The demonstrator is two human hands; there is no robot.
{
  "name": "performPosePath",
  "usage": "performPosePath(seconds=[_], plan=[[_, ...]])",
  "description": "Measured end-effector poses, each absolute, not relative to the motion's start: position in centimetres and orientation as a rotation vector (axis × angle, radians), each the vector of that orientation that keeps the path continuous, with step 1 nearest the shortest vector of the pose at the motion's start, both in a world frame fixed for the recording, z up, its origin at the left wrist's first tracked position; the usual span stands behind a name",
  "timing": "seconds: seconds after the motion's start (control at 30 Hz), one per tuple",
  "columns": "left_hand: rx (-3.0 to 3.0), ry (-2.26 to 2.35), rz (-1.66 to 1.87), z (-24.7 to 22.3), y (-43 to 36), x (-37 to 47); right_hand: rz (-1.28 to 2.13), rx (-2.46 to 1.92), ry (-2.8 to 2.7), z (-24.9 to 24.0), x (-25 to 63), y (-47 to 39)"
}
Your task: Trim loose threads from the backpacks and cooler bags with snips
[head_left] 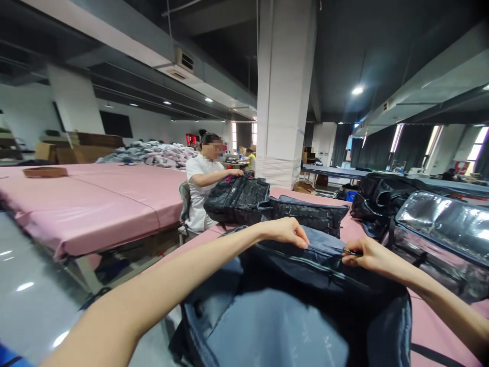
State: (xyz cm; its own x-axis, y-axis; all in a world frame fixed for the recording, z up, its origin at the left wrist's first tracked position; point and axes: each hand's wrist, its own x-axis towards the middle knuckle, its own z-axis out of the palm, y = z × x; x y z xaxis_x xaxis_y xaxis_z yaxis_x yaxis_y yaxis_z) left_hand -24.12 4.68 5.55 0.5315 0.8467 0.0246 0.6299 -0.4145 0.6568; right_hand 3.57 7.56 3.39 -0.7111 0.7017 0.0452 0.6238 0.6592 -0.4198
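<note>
A large dark bag [282, 326] lies open in front of me, its grey-blue lining showing. My left hand [286, 232] is closed at the bag's far edge, its fingertips pressed on the fabric beside a grey inner flap [324, 239]. To its right, my right hand [361, 255] is closed around a small dark tool [352, 252], whose thin tip points left along the same edge. The tool looks like small scissors or tweezers. A zipper [305, 264] runs just below both hands.
Across the pink table, a person in white [204, 178] handles a black bag [239, 199]. Another black bag [309, 211] stands beyond mine. At right are stacked bags [385, 193] and a silver-lined one [446, 219]. A pink-covered table [114, 199] stands left.
</note>
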Motion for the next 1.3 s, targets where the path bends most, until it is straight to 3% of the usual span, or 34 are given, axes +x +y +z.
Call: performPosePath(seconds=[0.17, 0.33, 0.43, 0.8, 1.03, 1.13, 1.3], plan=[[1.947, 1.132, 0.504, 5.2, 5.3, -24.2, -0.050, -0.996, -2.547, 3.9, 2.4, 5.6], [1.873, 1.102, 0.543, 5.2, 5.5, -24.0, -0.728, -0.604, -2.540, 4.5, -0.1, 4.2], [1.864, 1.095, 0.550, 5.0, 5.5, -24.1, -0.934, -0.497, -2.494, 4.7, -0.5, 4.1], [1.891, 1.085, 0.573, 4.8, 5.5, -24.1, -1.107, -0.396, -2.511, 4.9, 0.9, 3.8], [1.981, 1.072, 0.530, 4.9, 4.9, -23.9, -0.537, -0.549, -2.576, 4.8, -0.3, 4.7], [2.198, 1.153, 0.511, 5.4, 3.7, -23.9, -0.663, -0.509, -2.585, 4.9, -0.9, 5.1], [2.503, 1.620, 0.794, 5.5, 0.9, -23.3, -0.801, -0.474, -2.591, 4.9, -0.9, 5.4]])
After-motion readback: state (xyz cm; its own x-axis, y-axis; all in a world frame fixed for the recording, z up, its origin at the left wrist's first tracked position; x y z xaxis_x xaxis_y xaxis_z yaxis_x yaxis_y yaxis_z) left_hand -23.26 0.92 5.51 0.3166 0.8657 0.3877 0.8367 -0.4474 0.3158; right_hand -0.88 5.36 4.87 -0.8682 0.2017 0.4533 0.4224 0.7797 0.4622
